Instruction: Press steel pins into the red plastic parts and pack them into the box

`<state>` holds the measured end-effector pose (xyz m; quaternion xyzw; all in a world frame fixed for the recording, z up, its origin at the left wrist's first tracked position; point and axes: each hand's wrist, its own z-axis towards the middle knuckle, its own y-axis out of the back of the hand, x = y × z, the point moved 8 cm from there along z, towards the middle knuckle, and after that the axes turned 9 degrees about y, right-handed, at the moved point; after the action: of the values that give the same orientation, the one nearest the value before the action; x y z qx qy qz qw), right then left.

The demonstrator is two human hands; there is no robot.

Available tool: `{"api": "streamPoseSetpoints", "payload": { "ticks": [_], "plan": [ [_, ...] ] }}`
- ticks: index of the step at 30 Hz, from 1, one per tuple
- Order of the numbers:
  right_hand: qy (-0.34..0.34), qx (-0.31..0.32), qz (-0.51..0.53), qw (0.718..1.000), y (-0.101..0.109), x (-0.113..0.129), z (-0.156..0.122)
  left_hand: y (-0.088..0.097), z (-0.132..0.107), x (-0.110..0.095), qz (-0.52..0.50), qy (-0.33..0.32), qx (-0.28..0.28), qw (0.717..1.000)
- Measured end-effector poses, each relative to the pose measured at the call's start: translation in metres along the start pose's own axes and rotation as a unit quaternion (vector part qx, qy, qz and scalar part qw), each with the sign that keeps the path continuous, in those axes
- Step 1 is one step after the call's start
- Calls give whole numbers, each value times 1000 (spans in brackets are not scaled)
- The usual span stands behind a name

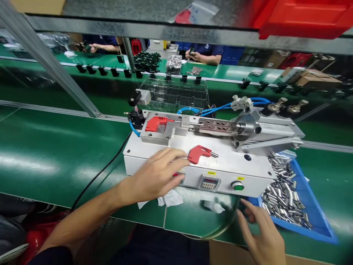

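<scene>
My left hand point(161, 173) is open, its fingers apart and stretched over the front edge of a white bench machine point(237, 162). Its fingertips come right up to a loose red plastic part point(197, 154) with metal pins, lying on the machine's top; whether they touch is unclear. A second red part point(157, 123) sits in the metal fixture point(154, 138) at the machine's left end, with a thin rod meeting it. Below the green button point(237, 186), my right hand point(261, 232) is open, thumb and forefinger apart, beside a blue bin point(317, 206) of small metal tubes point(286, 195).
A pneumatic cylinder point(270, 129) with blue hoses point(220, 108) occupies the machine's right end. White cloth point(171, 198) and a small translucent bottle point(213, 206) lie in front. A metal shelf point(143, 31) crosses overhead. Two co-workers' hands point(194, 55) show across the bench.
</scene>
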<state>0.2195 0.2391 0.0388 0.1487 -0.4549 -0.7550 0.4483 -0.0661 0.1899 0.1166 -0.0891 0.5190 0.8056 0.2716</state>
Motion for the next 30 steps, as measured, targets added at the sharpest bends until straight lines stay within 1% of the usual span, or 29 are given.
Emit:
{"api": "streamPoseSetpoints", "payload": {
  "ticks": [2,4,6,9,13,17,20,23,25,26,27,28,29,30],
  "plan": [
    [5,37,20,999,-14,-7,-12,-13,20,-7,25,-15,18,999],
    [-4,81,53,995,-30,-16,-22,-25,34,-8,58,-16,42,997],
    [-25,117,84,989,-44,-26,-30,-33,40,-7,80,-9,66,995],
    [-66,138,110,982,-55,-40,-37,-38,38,-4,78,5,99,992],
    [-98,131,137,977,-60,-48,-36,-32,33,-1,60,26,136,989],
    [-117,135,150,972,-59,-47,-31,-25,36,-2,54,11,169,984],
    [-119,148,156,969,-56,-42,-31,-24,42,0,37,-1,178,983],
    [-114,153,154,970,-53,-40,-31,-24,48,4,14,3,175,984],
    [-108,152,148,971,-51,-40,-32,-21,48,5,-29,19,162,986],
    [-105,151,147,972,-51,-40,-32,-19,46,6,-73,35,149,986],
    [-102,149,147,973,-51,-41,-32,-16,42,7,-140,57,129,980],
    [-98,146,149,973,-51,-42,-32,-12,36,8,-230,83,102,964],
    [-96,142,151,974,-51,-43,-32,-11,28,11,-335,111,73,933],
    [-93,139,155,974,-51,-43,-32,-11,18,14,-445,140,47,883]
  ]
}}
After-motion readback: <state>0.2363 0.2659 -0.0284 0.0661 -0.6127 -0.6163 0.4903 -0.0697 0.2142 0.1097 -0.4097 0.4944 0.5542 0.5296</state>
